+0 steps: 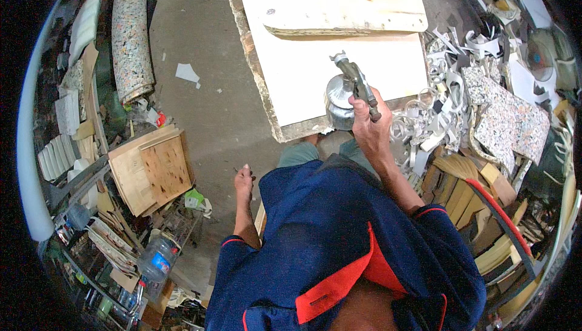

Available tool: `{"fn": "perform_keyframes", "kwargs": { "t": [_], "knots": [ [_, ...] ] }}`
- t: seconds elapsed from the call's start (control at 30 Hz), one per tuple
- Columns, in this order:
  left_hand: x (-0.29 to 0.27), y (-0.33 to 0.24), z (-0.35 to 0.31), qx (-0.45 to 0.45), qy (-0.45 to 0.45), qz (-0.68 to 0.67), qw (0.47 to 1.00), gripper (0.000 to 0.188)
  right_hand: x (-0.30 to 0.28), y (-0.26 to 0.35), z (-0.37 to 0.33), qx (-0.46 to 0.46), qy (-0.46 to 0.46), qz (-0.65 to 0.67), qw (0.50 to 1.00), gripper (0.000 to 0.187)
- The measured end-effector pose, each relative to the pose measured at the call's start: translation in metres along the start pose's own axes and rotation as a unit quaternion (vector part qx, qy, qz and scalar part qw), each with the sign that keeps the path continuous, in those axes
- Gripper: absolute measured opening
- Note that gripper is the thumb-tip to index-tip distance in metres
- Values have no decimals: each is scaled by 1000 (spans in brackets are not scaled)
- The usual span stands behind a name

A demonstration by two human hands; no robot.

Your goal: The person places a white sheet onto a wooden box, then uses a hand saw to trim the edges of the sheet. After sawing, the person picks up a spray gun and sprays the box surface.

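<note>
My right hand (pixel 371 128) is wrapped round the handle of a spray gun (pixel 359 83). A round silver cup (pixel 341 97) hangs under the gun, over the near edge of the workbench. The gun's nozzle points away from me, toward a plywood board (pixel 348 3) with rounded corners. That board lies on a pale flat sheet (pixel 315 88) on the bench. Low at my left side, my left hand (pixel 244 184) is away from the bench with its fingers curled in. Something small and dark shows at the fingers, too small to name.
Foam and white offcuts (pixel 448 97) are heaped right of the bench. A speckled foam roll (pixel 130 34) lies along the left. Plywood panels (pixel 154 170) and a plastic water bottle (pixel 159 258) stand at the lower left. A white scrap (pixel 187 73) is on the floor.
</note>
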State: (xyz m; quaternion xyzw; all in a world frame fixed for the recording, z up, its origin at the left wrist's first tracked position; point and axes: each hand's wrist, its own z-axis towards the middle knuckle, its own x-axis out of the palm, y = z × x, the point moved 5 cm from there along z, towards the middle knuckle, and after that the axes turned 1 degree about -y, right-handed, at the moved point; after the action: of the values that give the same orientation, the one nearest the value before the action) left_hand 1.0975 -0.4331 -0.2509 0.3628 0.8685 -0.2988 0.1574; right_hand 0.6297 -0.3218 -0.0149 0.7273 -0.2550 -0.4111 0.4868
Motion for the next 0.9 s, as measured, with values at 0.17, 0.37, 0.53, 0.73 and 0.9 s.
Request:
{"fn": "perform_keyframes", "kwargs": {
  "t": [0.17, 0.37, 0.53, 0.73, 0.9],
  "knots": [
    [4, 18, 7, -26, 8, 15, 999, 53, 6, 3, 1, 32, 75, 50, 995, 49],
    [5, 16, 7, -12, 15, 29, 999, 54, -7, -8, -7, -3, -57, 29, 998, 43],
    [13, -3, -4, 2, 12, 15, 1000, 51, -16, -6, -10, -17, -2, 2, 1000, 49],
    [11, -11, 10, 13, 43, 16, 999, 50, -38, -8, -10, 27, -65, 60, 996, 53],
    [20, -23, 20, 14, 57, -30, 998, 36, -83, -12, 0, 7, -157, 26, 987, 47]
  ]
}}
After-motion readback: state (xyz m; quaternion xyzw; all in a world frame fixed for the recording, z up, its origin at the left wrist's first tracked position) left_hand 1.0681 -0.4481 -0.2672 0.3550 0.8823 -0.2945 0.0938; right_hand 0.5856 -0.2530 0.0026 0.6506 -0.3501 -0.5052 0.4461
